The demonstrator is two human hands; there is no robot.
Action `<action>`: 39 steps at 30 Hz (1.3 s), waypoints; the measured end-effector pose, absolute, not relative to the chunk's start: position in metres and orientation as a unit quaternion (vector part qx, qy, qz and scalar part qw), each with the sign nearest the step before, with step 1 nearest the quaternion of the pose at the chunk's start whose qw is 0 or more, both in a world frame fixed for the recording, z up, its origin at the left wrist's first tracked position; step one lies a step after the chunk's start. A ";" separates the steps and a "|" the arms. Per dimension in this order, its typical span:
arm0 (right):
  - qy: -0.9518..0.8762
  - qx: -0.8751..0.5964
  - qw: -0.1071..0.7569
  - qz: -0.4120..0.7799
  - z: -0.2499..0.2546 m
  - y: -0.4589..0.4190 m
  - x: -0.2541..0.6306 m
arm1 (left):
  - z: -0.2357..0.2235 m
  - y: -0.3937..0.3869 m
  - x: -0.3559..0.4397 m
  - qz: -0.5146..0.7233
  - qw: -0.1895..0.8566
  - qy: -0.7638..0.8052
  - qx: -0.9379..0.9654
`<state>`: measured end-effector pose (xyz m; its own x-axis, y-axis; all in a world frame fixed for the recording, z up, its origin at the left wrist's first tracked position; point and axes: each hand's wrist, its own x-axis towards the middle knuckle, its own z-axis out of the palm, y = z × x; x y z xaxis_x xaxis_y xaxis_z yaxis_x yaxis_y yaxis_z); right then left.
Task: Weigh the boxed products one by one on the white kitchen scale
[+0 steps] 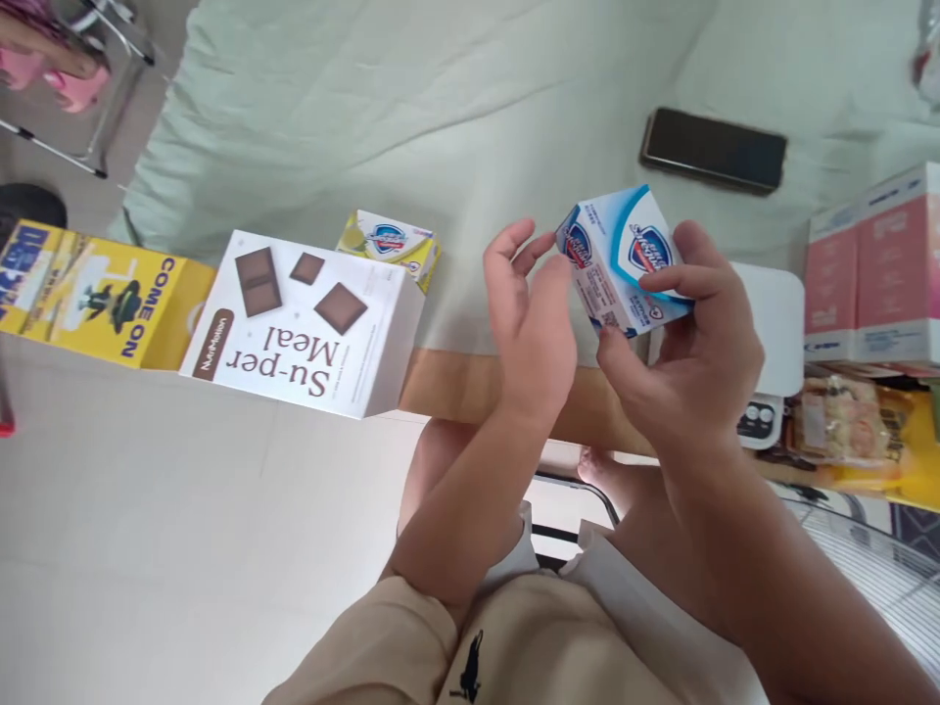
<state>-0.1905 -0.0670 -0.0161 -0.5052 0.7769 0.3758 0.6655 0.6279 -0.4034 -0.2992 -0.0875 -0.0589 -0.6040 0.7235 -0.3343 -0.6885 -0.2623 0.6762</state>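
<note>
My right hand [701,343] grips a blue and white Safeguard soap box [624,259], thumb at its lower edge and fingers over the right side. The box is tilted above the table edge, printed faces towards me. My left hand [533,328] is at the box's left side, fingers loosely curled and apart; whether its thumb touches the box I cannot tell. To the left, a yellow and white Safeguard box [389,240] lies partly behind a white Su-per Meal box [301,323] with chocolate pieces printed on it. A yellow COME ON box [95,294] lies farther left.
A black phone [712,149] lies on the pale green cloth [411,108]. Right of my right hand is a white kitchen scale [778,323], partly hidden. Beyond it are a pink and white box [870,269] and packaged snacks [841,421]. Another person's pink shoes [73,83] show at upper left.
</note>
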 end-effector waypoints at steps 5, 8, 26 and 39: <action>-0.901 -0.362 0.197 0.136 -0.024 -0.048 -0.254 | -0.057 -0.101 -0.344 0.804 0.465 0.301 -0.215; -0.936 -0.284 0.140 0.154 -0.026 -0.031 -0.295 | -0.054 -0.105 -0.356 0.796 0.493 0.193 -0.292; -0.952 -0.202 -0.144 0.177 -0.048 0.015 -0.355 | -0.074 -0.099 -0.357 0.666 0.689 0.248 -0.143; -0.924 -0.273 -0.148 0.224 -0.059 0.011 -0.354 | -0.073 -0.094 -0.363 0.685 0.661 0.260 -0.162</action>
<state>-0.3535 0.0105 -0.0591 -0.8070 0.4389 -0.3951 0.5710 0.7506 -0.3325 -0.3628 -0.0941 -0.0732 -0.0728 0.8216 -0.5654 -0.9898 0.0099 0.1419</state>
